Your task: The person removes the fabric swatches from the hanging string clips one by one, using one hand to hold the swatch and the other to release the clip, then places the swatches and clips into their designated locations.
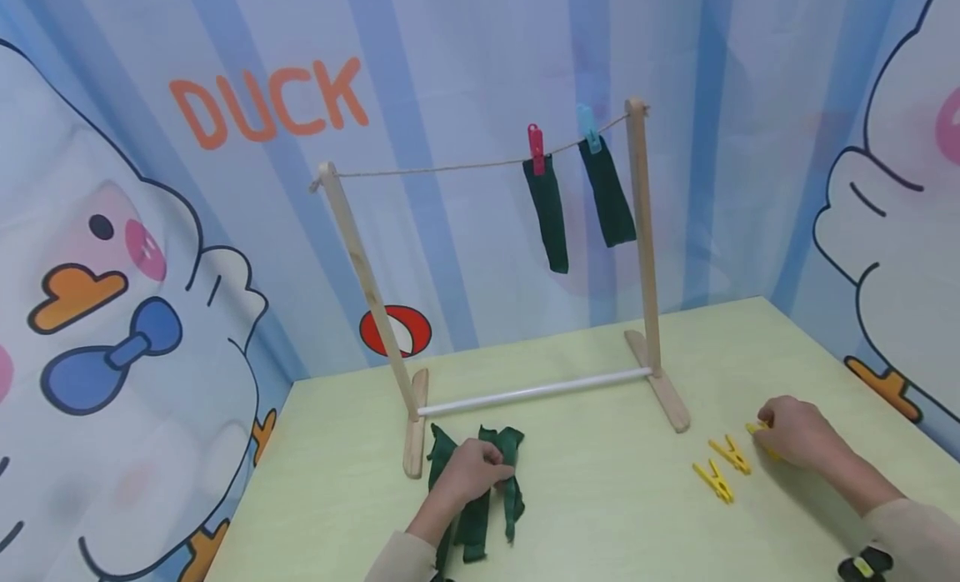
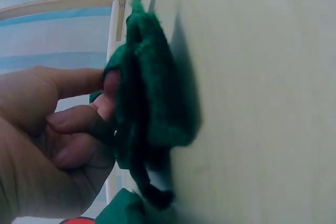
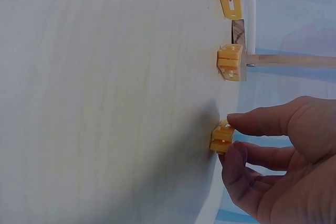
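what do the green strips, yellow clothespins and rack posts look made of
Green strips: likely soft fabric, perhaps felt, matt with fuzzy edges. Yellow clothespins: probably plastic, smooth, evenly coloured with crisp slots. Rack posts: apparently wood, matt, pale tan with faint grain.

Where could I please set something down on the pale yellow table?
The table is bare between the dark green cloth pieces and yellow plastic clips, and behind the straight white rod. It's crowded around the left grip among the pieces and right grip among the clips.

Pale beige sleeves (image 1: 913,536), bare hands (image 1: 469,472)
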